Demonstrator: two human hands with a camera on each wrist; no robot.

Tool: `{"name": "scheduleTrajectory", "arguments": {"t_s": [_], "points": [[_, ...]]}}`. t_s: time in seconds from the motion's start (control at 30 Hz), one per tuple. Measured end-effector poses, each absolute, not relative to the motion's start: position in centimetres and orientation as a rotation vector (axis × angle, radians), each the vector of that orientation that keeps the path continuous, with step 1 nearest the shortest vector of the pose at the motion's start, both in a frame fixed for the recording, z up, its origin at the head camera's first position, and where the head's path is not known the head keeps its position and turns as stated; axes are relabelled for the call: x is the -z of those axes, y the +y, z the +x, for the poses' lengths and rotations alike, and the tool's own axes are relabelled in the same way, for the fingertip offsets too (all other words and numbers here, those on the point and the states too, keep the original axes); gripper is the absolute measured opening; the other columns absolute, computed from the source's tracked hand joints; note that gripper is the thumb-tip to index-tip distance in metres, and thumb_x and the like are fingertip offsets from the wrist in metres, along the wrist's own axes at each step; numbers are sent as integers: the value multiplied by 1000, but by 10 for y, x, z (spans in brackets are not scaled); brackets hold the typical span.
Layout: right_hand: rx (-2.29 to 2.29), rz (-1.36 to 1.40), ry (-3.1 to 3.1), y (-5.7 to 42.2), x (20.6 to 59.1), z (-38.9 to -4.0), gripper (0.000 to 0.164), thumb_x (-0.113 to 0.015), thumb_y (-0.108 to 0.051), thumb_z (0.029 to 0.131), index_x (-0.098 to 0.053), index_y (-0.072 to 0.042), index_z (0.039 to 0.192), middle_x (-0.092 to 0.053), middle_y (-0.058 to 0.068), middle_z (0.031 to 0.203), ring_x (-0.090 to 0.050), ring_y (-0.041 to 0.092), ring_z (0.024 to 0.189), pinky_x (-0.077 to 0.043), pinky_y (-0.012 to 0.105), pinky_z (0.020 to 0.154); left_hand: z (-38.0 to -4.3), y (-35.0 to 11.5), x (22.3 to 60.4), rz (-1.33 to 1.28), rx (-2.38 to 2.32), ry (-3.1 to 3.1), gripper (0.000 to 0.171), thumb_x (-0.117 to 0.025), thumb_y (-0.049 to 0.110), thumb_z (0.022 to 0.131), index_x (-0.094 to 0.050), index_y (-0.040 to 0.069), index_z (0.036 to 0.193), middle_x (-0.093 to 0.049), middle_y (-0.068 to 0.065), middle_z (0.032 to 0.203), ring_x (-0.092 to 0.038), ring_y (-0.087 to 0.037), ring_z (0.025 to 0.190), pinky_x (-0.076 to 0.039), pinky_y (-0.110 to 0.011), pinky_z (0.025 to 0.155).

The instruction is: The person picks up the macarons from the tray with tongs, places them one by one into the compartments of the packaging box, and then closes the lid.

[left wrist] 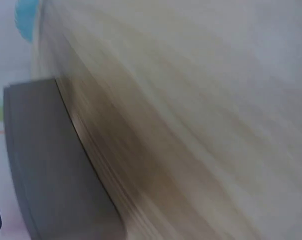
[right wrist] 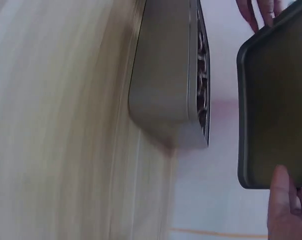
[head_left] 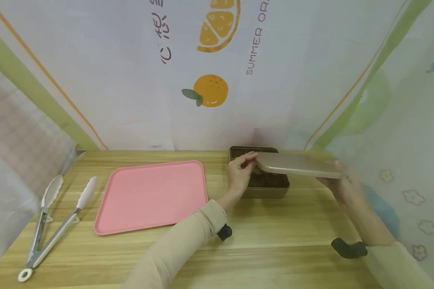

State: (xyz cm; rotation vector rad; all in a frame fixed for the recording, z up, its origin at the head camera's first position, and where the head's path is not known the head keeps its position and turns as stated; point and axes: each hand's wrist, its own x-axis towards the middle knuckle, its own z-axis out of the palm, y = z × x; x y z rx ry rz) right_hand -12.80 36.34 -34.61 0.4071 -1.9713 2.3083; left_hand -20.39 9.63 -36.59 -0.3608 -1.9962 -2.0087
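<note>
A brown box [head_left: 269,193] with dividers inside stands at the back of the table, its top uncovered. Its lid [head_left: 298,163] is held in the air above and to the right of it, apart from the box. My left hand [head_left: 240,172] pinches the lid's left end, over the box. The right hand [head_left: 347,188] grips the lid's right end. In the right wrist view the lid's dark underside [right wrist: 276,110] shows, with the right thumb against it. Part of the box's contents is hidden by the lid and left hand. The left wrist view shows only the box's side [left wrist: 56,165].
A pink tray [head_left: 153,196] lies left of the box. Farther left rest white-tipped tongs [head_left: 54,228], spread apart, on the wooden table [head_left: 275,261]. A curtain with printed oranges [head_left: 211,90] hangs behind, and another cloth [head_left: 416,160] on the right.
</note>
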Motion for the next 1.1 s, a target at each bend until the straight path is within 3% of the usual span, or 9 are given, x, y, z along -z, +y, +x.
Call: {"name": "scheduleTrajectory", "arguments": {"t_s": [0.17, 0.23, 0.4, 0.47, 0.53, 0.63, 0.7, 0.77, 1.1], "points": [[-2230, 104, -2323, 351, 344, -141, 60, -39, -34, 101, -26, 8, 142, -9, 24, 152, -30, 23, 135, -41, 13, 92, -214, 80, 372, -232, 2005, -2066, 23, -64, -6, 84, -72, 3, 103, -67, -12, 110, -64, -23, 105, -50, -22, 83], [-2157, 12, -2433, 347, 344, -146, 70, -42, -36, 99, -15, 13, 142, -7, 25, 153, -41, 11, 128, -41, 11, 91, -217, 74, 374, -202, 1999, -2125, 27, -63, -6, 84, -71, 5, 107, -66, -11, 112, -63, -23, 107, -50, -22, 83], [-1920, -46, -2625, 336, 348, -159, 68, -44, -38, 99, -22, 9, 143, -23, 27, 148, -50, 5, 117, -41, 9, 87, -220, 62, 377, -195, 2002, -2268, 35, -61, -4, 86, -65, 12, 118, -61, -7, 122, -63, -19, 105, -51, -17, 72], [-1836, -60, -2666, 332, 350, -164, 67, -44, -36, 99, -23, 8, 144, -27, 27, 147, -47, 20, 125, -43, 11, 86, -221, 58, 378, -202, 1965, -2323, 35, -59, -2, 88, -64, 12, 120, -59, -7, 124, -65, -18, 86, -48, -15, 59], [-1762, -82, -2687, 328, 352, -170, 63, -45, -33, 99, -25, 7, 144, -30, 27, 146, -42, 35, 128, -46, 16, 86, -220, 55, 378, -220, 1917, -2370, 33, -57, 1, 91, -62, 11, 122, -58, -8, 125, -63, -17, 83, -46, -16, 58], [-1652, -107, -2714, 322, 357, -178, 58, -46, -28, 100, -28, 6, 143, -34, 28, 143, -43, 43, 125, -49, 25, 87, -221, 52, 379, -249, 1939, -2401, 34, -56, 7, 94, -57, 9, 127, -54, -7, 131, -63, -19, 101, -51, -20, 75], [-1581, -137, -2726, 319, 359, -183, 56, -48, -26, 99, -31, 5, 143, -39, 28, 140, -47, 43, 121, -50, 30, 86, -221, 51, 380, -271, 1991, -2403, 37, -56, 10, 94, -53, 7, 132, -50, -7, 136, -51, -20, 122, -46, -24, 92], [-1520, -151, -2732, 315, 362, -186, 53, -49, -23, 99, -33, 4, 142, -42, 28, 138, -49, 42, 119, -50, 35, 86, -222, 51, 380, -280, 2049, -2401, 42, -57, 12, 94, -48, 7, 135, -45, -6, 140, -46, -22, 127, -42, -26, 97], [-1385, -88, -2737, 303, 369, -195, 49, -49, -15, 98, -36, 9, 139, -49, 32, 129, -51, 45, 115, -49, 47, 87, -227, 50, 384, -250, 2005, -2472, 50, -57, 12, 94, -40, 6, 140, -40, -12, 143, -44, -26, 128, -41, -29, 98]]}}
